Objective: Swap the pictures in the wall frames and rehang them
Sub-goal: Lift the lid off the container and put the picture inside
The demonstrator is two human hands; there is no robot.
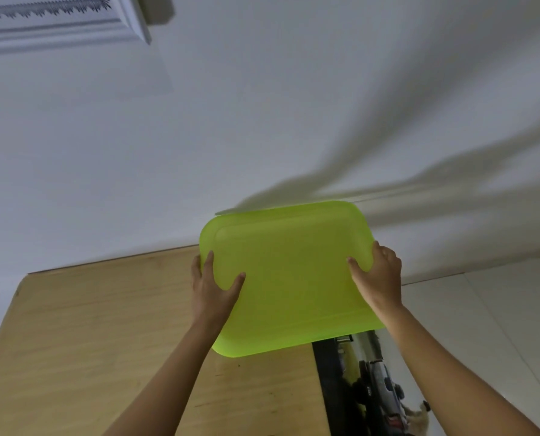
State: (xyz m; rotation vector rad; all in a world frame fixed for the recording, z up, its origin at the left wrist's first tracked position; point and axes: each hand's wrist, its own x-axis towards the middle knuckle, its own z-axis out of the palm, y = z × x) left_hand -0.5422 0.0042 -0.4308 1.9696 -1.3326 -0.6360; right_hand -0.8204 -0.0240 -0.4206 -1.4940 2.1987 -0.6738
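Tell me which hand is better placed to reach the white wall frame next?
Left, probably. The left hand grips the green tray on the side of the white frame, high on the wall there. The right hand would have to cross the tray.

Between left hand and right hand, tray, over far right corner of table; behind, wall; upper left on it, frame.

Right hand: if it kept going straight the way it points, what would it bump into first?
Probably the wall. The right hand grips the tray by its edge and points forward, with only wall showing beyond it; the depth is unclear.
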